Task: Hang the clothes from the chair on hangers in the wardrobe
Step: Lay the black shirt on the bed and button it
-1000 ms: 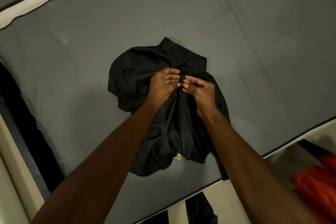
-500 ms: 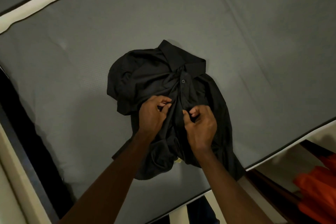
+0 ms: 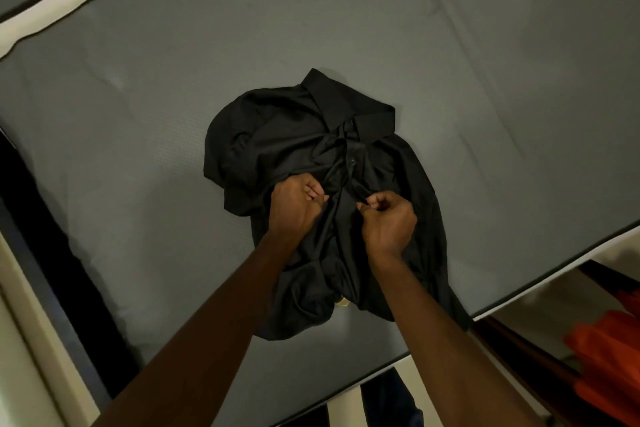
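A person's left hand (image 3: 298,206) pinches one edge of a crumpled black collared shirt (image 3: 287,135) lying on a grey mattress (image 3: 138,87), while the right hand (image 3: 389,218) pinches the facing edge. The button placket runs between them, collar at the far end beyond both hands. They appear to be working a button. Orange clothing (image 3: 609,357) lies off to the right.

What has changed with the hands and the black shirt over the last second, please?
Both hands, left hand and right hand, moved down the black shirt front from the collar to mid-placket, their fingers pinching fabric there. The shirt still lies on the grey mattress.
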Demonstrator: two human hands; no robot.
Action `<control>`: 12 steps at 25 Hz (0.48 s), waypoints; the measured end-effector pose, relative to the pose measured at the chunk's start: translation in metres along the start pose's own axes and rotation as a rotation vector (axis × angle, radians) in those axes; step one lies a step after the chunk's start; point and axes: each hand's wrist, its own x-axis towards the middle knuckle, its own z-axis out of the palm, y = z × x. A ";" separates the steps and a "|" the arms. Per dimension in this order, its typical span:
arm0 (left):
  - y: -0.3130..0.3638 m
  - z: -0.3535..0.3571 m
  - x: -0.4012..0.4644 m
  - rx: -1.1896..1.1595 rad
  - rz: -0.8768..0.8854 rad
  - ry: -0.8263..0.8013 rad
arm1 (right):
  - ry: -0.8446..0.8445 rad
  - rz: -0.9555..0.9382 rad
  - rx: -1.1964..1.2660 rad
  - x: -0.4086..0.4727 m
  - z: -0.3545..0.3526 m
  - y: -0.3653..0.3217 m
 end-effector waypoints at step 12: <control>0.019 -0.013 -0.034 -0.143 -0.001 -0.009 | -0.111 0.194 0.296 -0.026 -0.034 0.004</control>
